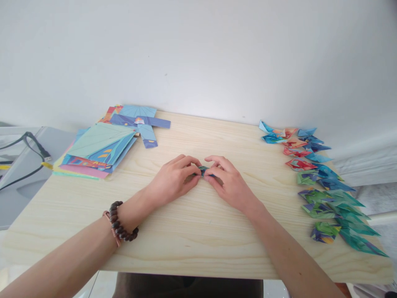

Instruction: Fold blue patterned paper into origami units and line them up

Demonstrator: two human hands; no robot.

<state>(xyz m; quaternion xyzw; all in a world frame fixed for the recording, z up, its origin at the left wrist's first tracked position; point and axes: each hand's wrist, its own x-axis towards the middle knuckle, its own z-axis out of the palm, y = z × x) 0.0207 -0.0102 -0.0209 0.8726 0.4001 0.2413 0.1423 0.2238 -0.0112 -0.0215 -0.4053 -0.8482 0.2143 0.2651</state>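
Both my hands meet at the middle of the wooden table, pinching a small piece of folded paper [203, 169] between them. It shows dark blue with a little green; most of it is hidden by my fingers, so its shape cannot be made out. My left hand [178, 176] grips its left end with thumb and fingertips. On the other end, thumb and fingers of my right hand [229, 182] are closed, while the index finger arches above. A dark beaded bracelet [117, 223] and a copper-coloured band circle my left wrist.
A stack of patterned paper sheets [99, 142] lies at the table's left, with blue paper strips [147, 130] behind it. Several folded paper pieces [319, 207], red, blue and green, line the right side. Black cables [34, 149] lie on a grey surface beyond the left edge. A white wall [198, 58] stands behind.
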